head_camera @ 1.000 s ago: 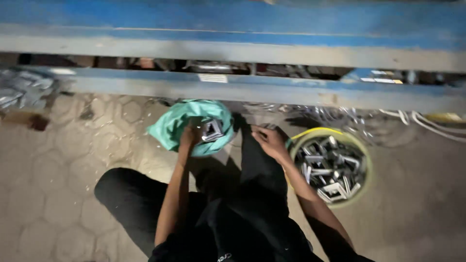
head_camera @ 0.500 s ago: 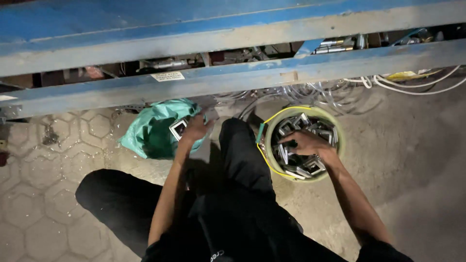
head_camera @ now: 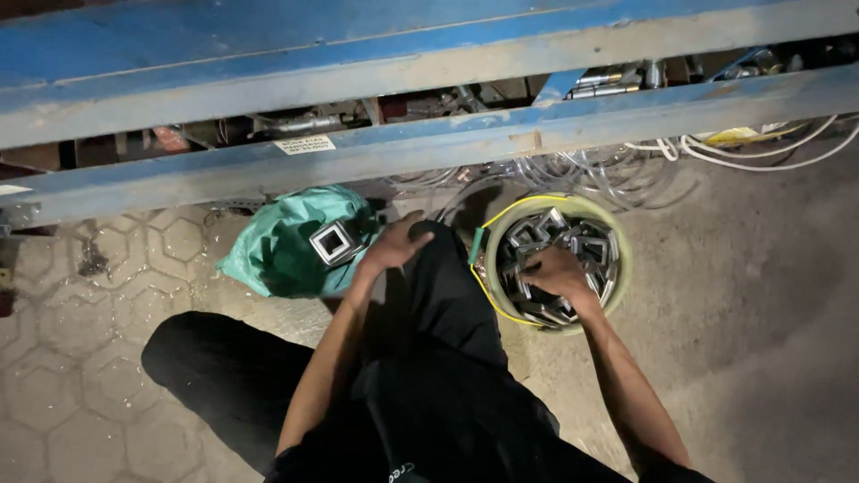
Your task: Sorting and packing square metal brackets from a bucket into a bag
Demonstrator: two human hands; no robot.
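One person, seated on the floor, two bare hands in view. One yellow-green bucket (head_camera: 619,268) sits just right of the raised knee (head_camera: 429,241), packed with short square metal tube pieces (head_camera: 586,246) — too many and too jumbled to count, easily more than a dozen. They look grey, shiny, hollow, with square open ends, lying at all angles. Right hand (head_camera: 555,271) is down inside the bucket on top of the pile, fingers curled into the pieces; cannot tell whether it actually grips one.

One green plastic bag (head_camera: 291,246) lies on the floor left of the knee, crumpled, mouth toward the person. One square tube piece (head_camera: 333,242) shows at the bag's mouth, open end facing up, pale rim, dark hollow. Left hand (head_camera: 392,250) rests between knee and bag, fingers loosely bent, fingertips just beside that piece; whether they touch it is unclear.

Two blue steel beams (head_camera: 429,148) run across above. Clear hoses and white cables (head_camera: 761,148) coil behind the bucket. Floor left is hexagon pavers (head_camera: 98,358), right is plain concrete.
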